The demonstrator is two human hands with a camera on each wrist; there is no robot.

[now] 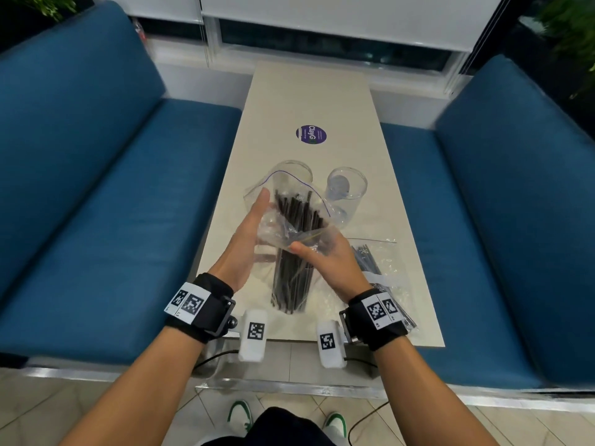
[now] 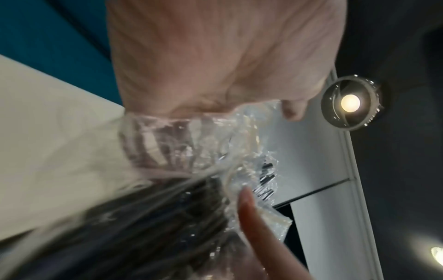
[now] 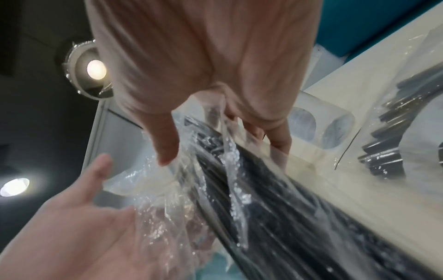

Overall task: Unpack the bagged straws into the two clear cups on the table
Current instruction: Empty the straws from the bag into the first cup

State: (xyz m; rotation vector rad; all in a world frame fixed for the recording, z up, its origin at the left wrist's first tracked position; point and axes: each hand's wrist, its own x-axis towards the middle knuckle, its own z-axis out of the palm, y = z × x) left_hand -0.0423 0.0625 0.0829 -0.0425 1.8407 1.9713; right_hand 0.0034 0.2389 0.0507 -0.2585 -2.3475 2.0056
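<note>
a bag (image 1: 291,226) of black straws (image 1: 294,252) is held over the near end of the table (image 1: 309,91). the right hand (image 1: 325,257) pinches its plastic; the left hand (image 1: 248,239), fingers straight, seems to rest flat against it. two clear cups (image 1: 347,188) stand at 12 o'clock, partly behind the bag. a second bag (image 1: 380,268) lies at 3 o'clock. blue benches (image 1: 96,188) flank the table.

The left hand (image 2: 215,56) fills the top of the left wrist view, its palm against the crumpled clear bag (image 2: 191,144), which is bunched under it. Dark straws (image 2: 167,217) show, blurred, through the plastic below. A finger of the right hand (image 2: 254,214) touches the bag's lower edge. The pale table (image 2: 48,151) lies beside the bag. A round ceiling lamp (image 2: 351,103) glows.
</note>
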